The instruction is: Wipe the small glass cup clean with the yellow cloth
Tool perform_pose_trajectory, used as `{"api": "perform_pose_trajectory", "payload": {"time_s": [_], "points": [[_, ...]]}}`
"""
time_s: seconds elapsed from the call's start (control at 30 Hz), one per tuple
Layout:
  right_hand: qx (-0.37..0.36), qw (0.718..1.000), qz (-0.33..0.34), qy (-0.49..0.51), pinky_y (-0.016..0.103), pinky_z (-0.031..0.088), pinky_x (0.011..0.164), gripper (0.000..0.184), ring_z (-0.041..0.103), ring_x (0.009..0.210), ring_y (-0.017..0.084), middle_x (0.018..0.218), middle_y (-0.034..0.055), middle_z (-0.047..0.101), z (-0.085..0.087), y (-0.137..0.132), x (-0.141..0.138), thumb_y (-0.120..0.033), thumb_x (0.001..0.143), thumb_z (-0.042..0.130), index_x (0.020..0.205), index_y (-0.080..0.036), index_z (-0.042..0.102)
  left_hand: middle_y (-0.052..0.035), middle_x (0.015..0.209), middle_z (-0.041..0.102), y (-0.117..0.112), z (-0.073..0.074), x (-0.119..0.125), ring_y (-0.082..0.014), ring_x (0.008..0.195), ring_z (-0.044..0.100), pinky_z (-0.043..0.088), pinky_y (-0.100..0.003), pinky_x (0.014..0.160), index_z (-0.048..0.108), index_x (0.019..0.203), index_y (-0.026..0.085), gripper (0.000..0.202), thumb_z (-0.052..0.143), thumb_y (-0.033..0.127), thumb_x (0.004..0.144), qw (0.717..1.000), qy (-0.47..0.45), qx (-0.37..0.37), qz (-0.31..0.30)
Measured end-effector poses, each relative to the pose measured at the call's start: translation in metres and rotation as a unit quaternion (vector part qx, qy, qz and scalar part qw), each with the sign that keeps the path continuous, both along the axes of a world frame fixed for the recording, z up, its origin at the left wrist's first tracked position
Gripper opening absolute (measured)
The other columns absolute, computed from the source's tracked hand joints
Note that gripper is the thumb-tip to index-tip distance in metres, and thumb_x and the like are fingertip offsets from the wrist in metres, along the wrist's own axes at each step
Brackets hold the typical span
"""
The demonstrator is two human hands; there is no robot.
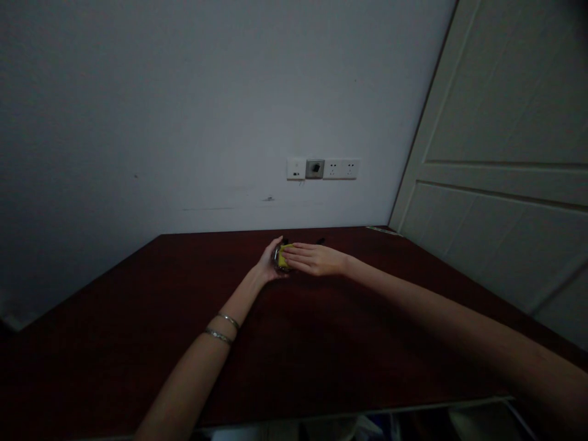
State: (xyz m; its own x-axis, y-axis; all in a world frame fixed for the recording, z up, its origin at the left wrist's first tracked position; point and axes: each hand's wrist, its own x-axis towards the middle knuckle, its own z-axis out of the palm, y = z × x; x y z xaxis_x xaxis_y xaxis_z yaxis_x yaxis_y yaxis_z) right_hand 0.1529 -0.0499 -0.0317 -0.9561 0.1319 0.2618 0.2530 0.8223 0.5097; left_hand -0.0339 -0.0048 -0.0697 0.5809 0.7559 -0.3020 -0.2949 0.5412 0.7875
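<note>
Near the far side of the dark red table [294, 331], my left hand [267, 262] is closed around the side of a small, glossy, rounded object [276, 256]. It looks dark or see-through, and its kind is not clear. A thin yellow piece [283, 260], perhaps a cloth or paper, lies against it. My right hand [312, 258] presses the yellow piece onto the object with fingers straight and close together; its thumb is hidden. Just behind the right hand a small dark tip [320, 241] shows. Whether it belongs to the held object I cannot tell.
Behind the table rises a pale wall [206, 110] with a row of sockets and switches [340, 169]. A white panelled door [500, 147] stands along the right side. Below the front edge, several indistinct things [367, 425] show in an open space.
</note>
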Motion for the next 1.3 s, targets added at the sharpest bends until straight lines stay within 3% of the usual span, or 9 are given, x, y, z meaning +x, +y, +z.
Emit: {"api": "perform_pose_trajectory", "payload": {"time_s": [0.23,0.4,0.53,0.7,0.83,0.97,1.1,1.2,1.3], "points": [[0.055,0.996,-0.024,-0.07,0.045,0.031,0.109,0.033,0.046,0.125,0.02,0.129,0.0158,0.055,0.001,0.007,-0.005,-0.015,0.093,0.036,0.122,-0.01,0.052,-0.0048,0.049,0.062,0.017,0.003,0.002,-0.026,0.045,0.062,0.036,-0.026,0.027,0.055,0.069,0.018,0.045,0.052,0.063,0.07,0.986,0.093,0.06,-0.122],[0.099,0.985,-0.139,-0.012,0.056,0.04,0.1,0.041,0.043,0.127,0.025,0.134,0.0178,0.05,-0.015,-0.006,-0.011,-0.009,0.092,0.029,0.13,-0.009,0.043,-0.0044,0.047,0.06,0.023,0.01,0.002,-0.0199,0.038,0.056,0.033,-0.024,0.027,0.059,0.072,0.015,0.045,0.053,0.06,0.071,0.984,0.117,0.099,-0.086],[0.101,0.974,-0.204,0.01,0.044,0.055,0.082,0.045,0.041,0.129,0.026,0.136,0.0191,0.047,-0.025,-0.014,-0.016,-0.003,0.088,0.027,0.131,-0.007,0.042,-0.0009,0.041,0.054,0.023,0.014,0.006,-0.0138,0.032,0.047,0.028,-0.021,0.027,0.056,0.062,0.015,0.042,0.057,0.057,0.07,0.986,0.11,0.116,-0.043],[0.045,0.958,-0.275,0.066,0.033,0.058,0.07,0.045,0.044,0.125,0.029,0.133,0.0237,0.048,-0.02,-0.017,-0.031,-0.004,0.088,0.027,0.129,-0.001,0.043,0.0003,0.046,0.056,0.026,0.015,0.014,-0.0098,0.033,0.043,0.022,-0.02,0.03,0.063,0.074,0.015,0.042,0.051,0.055,0.073,0.989,0.043,0.141,-0.014],[-0.052,0.933,-0.334,0.121,0.039,0.054,0.08,0.045,0.048,0.119,0.032,0.127,0.0258,0.051,-0.007,-0.024,-0.05,-0.009,0.08,0.043,0.124,0.002,0.046,-0.005,0.057,0.064,0.028,0.015,0.02,-0.0129,0.045,0.053,0.037,-0.023,0.043,0.067,0.075,0.011,0.04,0.049,0.047,0.074,0.98,-0.045,0.195,0.016],[-0.128,0.888,-0.398,0.191,0.037,0.053,0.076,0.037,0.059,0.102,0.029,0.112,0.0228,0.061,0.004,-0.034,-0.066,-0.011,0.077,0.044,0.112,-0.004,0.053,-0.0084,0.066,0.068,0.024,0.016,0.022,-0.0174,0.061,0.06,0.044,-0.027,0.063,0.068,0.073,0.009,0.039,0.047,0.043,0.075,0.968,-0.087,0.234,0.038],[-0.189,0.841,-0.427,0.274,0.037,0.05,0.072,0.028,0.065,0.082,0.028,0.091,0.0162,0.067,0.01,-0.036,-0.073,-0.015,0.075,0.045,0.1,-0.012,0.058,-0.0089,0.068,0.068,0.022,0.016,0.023,-0.0178,0.064,0.06,0.043,-0.027,0.066,0.068,0.073,0.009,0.039,0.046,0.041,0.075,0.96,-0.099,0.254,0.06],[-0.348,0.733,-0.37,0.452,0.036,0.044,0.081,0.021,0.062,0.087,0.027,0.084,0.0106,0.067,0.013,-0.027,-0.072,-0.014,0.065,0.052,0.084,-0.016,0.063,-0.0076,0.064,0.067,0.024,0.013,0.023,-0.0164,0.06,0.059,0.043,-0.026,0.062,0.067,0.071,0.009,0.038,0.046,0.04,0.074,0.955,-0.106,0.254,0.114],[-0.469,0.611,-0.302,0.562,0.028,0.044,0.07,0.01,0.06,0.074,0.021,0.063,0.0023,0.06,0.012,-0.013,-0.07,-0.014,0.058,0.055,0.065,-0.016,0.062,-0.0063,0.06,0.065,0.028,0.01,0.021,-0.0148,0.055,0.056,0.041,-0.025,0.057,0.067,0.071,0.009,0.039,0.046,0.041,0.073,0.948,-0.116,0.248,0.16]]}}
